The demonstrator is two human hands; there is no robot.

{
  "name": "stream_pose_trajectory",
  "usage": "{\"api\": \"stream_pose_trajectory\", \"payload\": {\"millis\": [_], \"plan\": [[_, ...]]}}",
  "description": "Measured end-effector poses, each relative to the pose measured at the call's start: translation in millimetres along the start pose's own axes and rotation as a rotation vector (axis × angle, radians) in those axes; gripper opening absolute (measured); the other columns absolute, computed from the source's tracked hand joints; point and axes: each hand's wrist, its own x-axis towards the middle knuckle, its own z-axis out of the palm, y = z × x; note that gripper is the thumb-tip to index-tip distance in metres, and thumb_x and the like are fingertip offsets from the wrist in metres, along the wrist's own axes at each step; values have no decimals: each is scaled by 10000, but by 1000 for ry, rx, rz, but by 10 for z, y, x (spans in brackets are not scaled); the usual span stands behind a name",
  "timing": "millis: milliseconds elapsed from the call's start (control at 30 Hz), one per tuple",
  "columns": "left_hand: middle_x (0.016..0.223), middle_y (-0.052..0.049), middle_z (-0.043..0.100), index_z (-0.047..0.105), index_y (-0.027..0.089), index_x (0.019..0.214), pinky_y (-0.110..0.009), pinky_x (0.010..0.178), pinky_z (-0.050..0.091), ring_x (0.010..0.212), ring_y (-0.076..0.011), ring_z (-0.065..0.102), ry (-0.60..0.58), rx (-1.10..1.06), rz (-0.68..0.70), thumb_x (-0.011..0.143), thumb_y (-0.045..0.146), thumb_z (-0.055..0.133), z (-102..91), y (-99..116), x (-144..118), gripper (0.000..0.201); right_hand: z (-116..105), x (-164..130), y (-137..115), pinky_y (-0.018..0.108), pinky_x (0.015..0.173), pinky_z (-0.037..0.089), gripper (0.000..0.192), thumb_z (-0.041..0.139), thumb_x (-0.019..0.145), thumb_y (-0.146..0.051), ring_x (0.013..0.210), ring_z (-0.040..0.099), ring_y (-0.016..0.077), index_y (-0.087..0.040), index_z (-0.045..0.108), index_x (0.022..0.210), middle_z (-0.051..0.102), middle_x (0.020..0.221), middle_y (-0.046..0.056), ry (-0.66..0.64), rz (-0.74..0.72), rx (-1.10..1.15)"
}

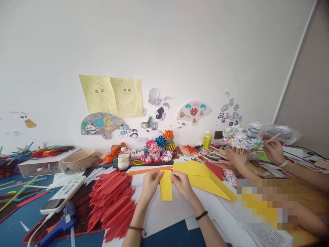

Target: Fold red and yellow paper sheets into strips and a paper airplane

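I see both hands pinching the top edge of a folded yellow paper strip (166, 187) that lies flat on the white sheets (164, 212). My left hand (150, 183) grips its upper left corner between thumb and fingers; my right hand (182, 183) does the same at the upper right corner. The hands sit close together, parted only by the strip's width, and each is closed on the paper.

Taking the strip as my landmark: just to its right, touching the right hand's far side, lies a larger folded yellow sheet (205, 180) with a red piece (214, 169) on it. Well to its left lies a heap of folded red paper pieces (113, 202), and further left a blue glue gun (60, 224) and a white power strip (64, 193). Behind it stand a small bottle (123, 159) and a cluster of coloured paper flowers (156, 151). Far to its right, another person's hands (257, 154) hold a bunch of paper flowers on sticks (241, 137).
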Motion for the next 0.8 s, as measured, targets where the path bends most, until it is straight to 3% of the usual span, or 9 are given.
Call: {"api": "stream_pose_trajectory", "payload": {"millis": [100, 267, 433, 567, 700, 800], "plan": [[584, 14, 501, 600, 131, 672, -215, 514, 305, 547, -108, 419, -95, -23, -13, 805, 574, 539, 0, -6, 0, 467, -24, 6, -29, 247, 561, 420, 361, 555, 846, -475, 589, 510, 148, -171, 592, 656, 512, 610, -2, 24, 14, 16], [551, 35, 400, 535, 146, 584, -213, 507, 228, 544, -95, 332, 16, 92, 37, 785, 553, 575, 12, -11, -2, 456, -36, 7, -55, 246, 543, 427, 369, 572, 830, -490, 569, 498, 145, -176, 580, 636, 496, 592, -3, 51, 27, 28], [542, 33, 434, 568, 147, 618, -214, 497, 223, 526, -96, 330, -92, 50, 14, 780, 555, 568, 20, 1, 0, 439, -41, 16, -30, 245, 490, 388, 394, 575, 818, -530, 521, 448, 135, -177, 584, 644, 491, 568, -6, 114, 50, 56], [551, 24, 478, 581, 147, 610, -216, 508, 259, 534, -106, 377, -31, 73, 15, 761, 535, 589, 24, 11, 1, 416, -54, 20, -11, 242, 479, 339, 418, 570, 824, -532, 512, 418, 126, -176, 550, 607, 460, 548, -16, 127, 46, 56], [541, 18, 517, 583, 153, 624, -218, 503, 292, 513, -112, 427, -105, 58, -9, 766, 520, 590, 30, 60, -12, 394, -76, 22, -5, 245, 497, 343, 435, 558, 835, -536, 511, 408, 124, -184, 504, 586, 420, 522, -31, 184, 56, 86], [531, 6, 551, 593, 161, 630, -227, 508, 338, 505, -134, 496, -90, 51, -19, 757, 521, 603, 39, 86, -20, 382, -88, 24, -1, 244, 503, 341, 450, 557, 838, -540, 505, 413, 123, -193, 465, 565, 406, 500, -40, 215, 53, 95]]}}
